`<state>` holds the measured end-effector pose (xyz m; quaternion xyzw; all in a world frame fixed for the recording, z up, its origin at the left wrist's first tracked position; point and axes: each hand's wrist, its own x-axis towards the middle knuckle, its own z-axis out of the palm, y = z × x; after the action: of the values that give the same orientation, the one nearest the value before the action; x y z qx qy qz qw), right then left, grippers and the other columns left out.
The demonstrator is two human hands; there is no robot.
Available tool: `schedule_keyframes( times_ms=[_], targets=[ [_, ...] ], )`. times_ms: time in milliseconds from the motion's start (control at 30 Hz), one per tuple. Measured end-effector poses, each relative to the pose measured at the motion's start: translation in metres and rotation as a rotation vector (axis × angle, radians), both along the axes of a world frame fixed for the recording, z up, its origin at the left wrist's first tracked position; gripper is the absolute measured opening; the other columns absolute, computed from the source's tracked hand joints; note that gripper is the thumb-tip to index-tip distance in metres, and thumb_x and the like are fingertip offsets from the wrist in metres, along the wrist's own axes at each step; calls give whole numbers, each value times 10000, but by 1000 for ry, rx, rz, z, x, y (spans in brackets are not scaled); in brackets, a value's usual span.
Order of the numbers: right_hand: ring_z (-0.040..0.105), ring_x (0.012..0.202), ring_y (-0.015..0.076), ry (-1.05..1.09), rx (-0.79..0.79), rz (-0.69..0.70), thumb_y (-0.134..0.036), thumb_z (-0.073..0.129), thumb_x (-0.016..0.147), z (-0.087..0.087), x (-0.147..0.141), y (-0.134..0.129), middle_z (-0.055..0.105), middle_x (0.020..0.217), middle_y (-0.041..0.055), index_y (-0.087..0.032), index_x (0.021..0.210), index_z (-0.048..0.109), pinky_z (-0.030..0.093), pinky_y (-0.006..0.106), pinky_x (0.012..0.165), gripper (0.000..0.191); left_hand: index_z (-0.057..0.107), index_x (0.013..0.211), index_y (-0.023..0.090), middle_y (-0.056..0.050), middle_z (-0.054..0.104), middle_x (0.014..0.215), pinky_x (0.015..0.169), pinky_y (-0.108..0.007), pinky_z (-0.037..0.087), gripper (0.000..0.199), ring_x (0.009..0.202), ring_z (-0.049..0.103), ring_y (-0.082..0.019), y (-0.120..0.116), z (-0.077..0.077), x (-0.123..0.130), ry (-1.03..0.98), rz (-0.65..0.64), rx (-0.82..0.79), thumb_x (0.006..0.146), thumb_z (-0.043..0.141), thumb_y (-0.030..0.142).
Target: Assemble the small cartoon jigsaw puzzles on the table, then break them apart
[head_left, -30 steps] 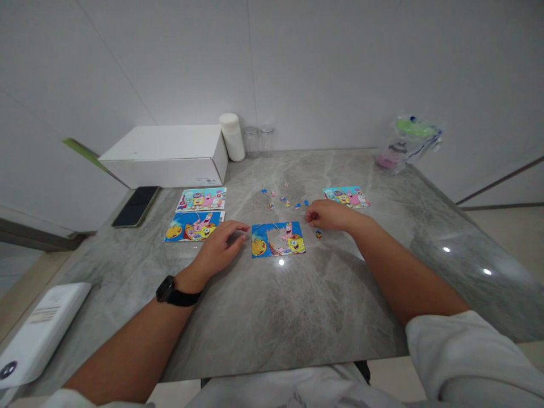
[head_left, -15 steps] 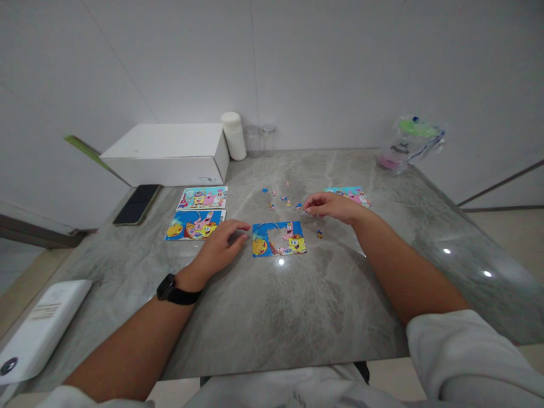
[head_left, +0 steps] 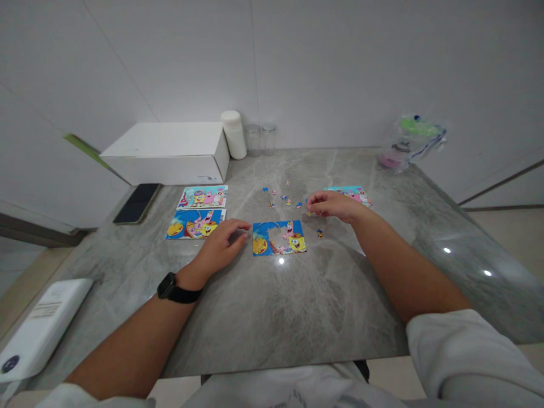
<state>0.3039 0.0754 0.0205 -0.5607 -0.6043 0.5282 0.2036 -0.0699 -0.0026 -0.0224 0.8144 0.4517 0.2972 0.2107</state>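
Observation:
A partly assembled jigsaw puzzle (head_left: 260, 246) lies flat on the table, with a gap in its middle where grey tabletop shows. My left hand (head_left: 221, 243) rests just left of it, fingers stretched out and apart, holding nothing. Beyond the puzzle's upper right corner, my right hand (head_left: 334, 205) is pinched at the fingertips around a small puzzle piece (head_left: 309, 212), mostly covered by the fingers. Several loose pieces (head_left: 284, 197) are scattered behind the puzzle. One more piece (head_left: 319, 233) lies to its right, below my right hand.
Two picture cards, one pink and teal (head_left: 204, 197) and one blue (head_left: 182, 225), lie left. Another card (head_left: 361, 194) sits partly behind my right hand. A phone (head_left: 137, 204), white box (head_left: 164, 153), white bottle (head_left: 233, 136), clear jars (head_left: 268, 140) and plastic bag (head_left: 410, 144) stand around.
My right hand has shifted slightly to the right, and a piece shows more at its fingertips. My left hand and the puzzle have stayed in place.

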Motion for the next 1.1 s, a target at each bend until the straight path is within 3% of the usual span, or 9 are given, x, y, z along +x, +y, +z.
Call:
schedule_keyframes(
  times_ms=[433, 700, 833, 1100],
  targets=[
    [565, 701, 138, -139, 17, 137, -445, 759, 662, -4, 0, 1, 732, 829, 13, -201, 861, 715, 387, 243, 591, 318, 694, 1174, 224, -76, 755, 1138, 991, -415, 550, 244, 1067, 699, -241, -1, 3, 2, 2, -1, 0, 1019, 570, 366],
    [641, 787, 179, -186, 23, 216, -437, 761, 680, -10, 6, 3, 762, 869, 34, -204, 858, 739, 464, 273, 689, 294, 696, 1175, 221, -80, 758, 1140, 1000, -430, 552, 251, 1074, 705, -248, 0, 1, 1, 6, -7, 4, 1018, 565, 366],
    [680, 839, 204, -296, 37, 259, -395, 755, 690, -17, 11, 8, 775, 866, 30, -212, 830, 743, 493, 277, 732, 231, 696, 1174, 223, -78, 757, 1134, 996, -425, 553, 246, 1069, 704, -244, 0, 1, 1, 3, -9, 1, 1017, 562, 358],
    [682, 782, 205, -552, 160, 268, -361, 746, 759, -22, 9, 9, 776, 812, 33, -209, 862, 786, 463, 274, 675, 188, 700, 1170, 226, -83, 759, 1146, 993, -429, 555, 269, 1068, 702, -246, 1, 0, 0, 6, -7, -13, 1022, 559, 401]
  ],
)
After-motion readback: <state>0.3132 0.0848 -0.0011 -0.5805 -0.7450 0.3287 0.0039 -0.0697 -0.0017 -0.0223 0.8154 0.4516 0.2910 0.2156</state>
